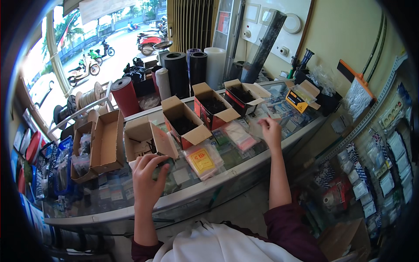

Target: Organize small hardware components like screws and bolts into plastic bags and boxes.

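My left hand [149, 177] is raised over the near edge of the glass-topped counter [229, 173], thumb and fingers apart, with nothing visible in it. Just beyond it, an open cardboard box [139, 140] holds some dark, thin pieces. My right hand [271, 132] is above the counter's right part, its fingertips pinching what looks like a small clear plastic bag [255, 127]. Between the hands lie a stack of clear bags with a yellow label [203, 160] and another stack of clear bags [240, 136]. Three open boxes [185, 124] filled with black pieces stand behind them.
At the left are long cardboard trays [106, 144] and blue baskets [62, 165]. Rolls of sheet material [176, 73] stand behind the counter. A yellow and black box [296, 98] is at its far right. Packaged goods [360, 190] hang on the right; motorcycles [83, 70] are outside.
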`<state>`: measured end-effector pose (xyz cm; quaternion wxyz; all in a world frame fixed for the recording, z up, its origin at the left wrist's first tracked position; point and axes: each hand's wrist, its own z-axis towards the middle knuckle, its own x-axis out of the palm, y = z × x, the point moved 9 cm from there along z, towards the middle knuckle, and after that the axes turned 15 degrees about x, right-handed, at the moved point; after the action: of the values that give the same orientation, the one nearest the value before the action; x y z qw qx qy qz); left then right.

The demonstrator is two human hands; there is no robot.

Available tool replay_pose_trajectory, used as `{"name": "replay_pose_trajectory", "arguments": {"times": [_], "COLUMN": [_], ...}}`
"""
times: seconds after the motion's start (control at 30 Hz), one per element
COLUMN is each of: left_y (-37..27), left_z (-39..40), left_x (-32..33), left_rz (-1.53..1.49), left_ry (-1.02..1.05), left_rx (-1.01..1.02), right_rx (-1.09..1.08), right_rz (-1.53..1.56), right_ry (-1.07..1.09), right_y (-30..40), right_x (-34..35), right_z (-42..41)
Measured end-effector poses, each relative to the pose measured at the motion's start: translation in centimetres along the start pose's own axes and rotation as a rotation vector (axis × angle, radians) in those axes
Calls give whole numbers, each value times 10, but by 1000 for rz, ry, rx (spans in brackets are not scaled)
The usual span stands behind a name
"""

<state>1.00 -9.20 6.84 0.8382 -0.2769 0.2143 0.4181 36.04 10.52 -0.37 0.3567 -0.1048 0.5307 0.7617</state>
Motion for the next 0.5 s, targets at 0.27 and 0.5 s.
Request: {"name": "replay_pose_trajectory", "arguments": {"times": [0.27,0.5], "left_y": [-29,-18], "left_z": [18,-16], "left_x": [39,72], "left_rz": [-589,-839], "left_ry": [-108,178], "left_rx": [-63,-307], "right_rx": [228,166], "right_rz": [695,564], "right_ry": [768,940], "right_y": [117,168], "right_x": [21,50], "right_z": [-82,-134]}}
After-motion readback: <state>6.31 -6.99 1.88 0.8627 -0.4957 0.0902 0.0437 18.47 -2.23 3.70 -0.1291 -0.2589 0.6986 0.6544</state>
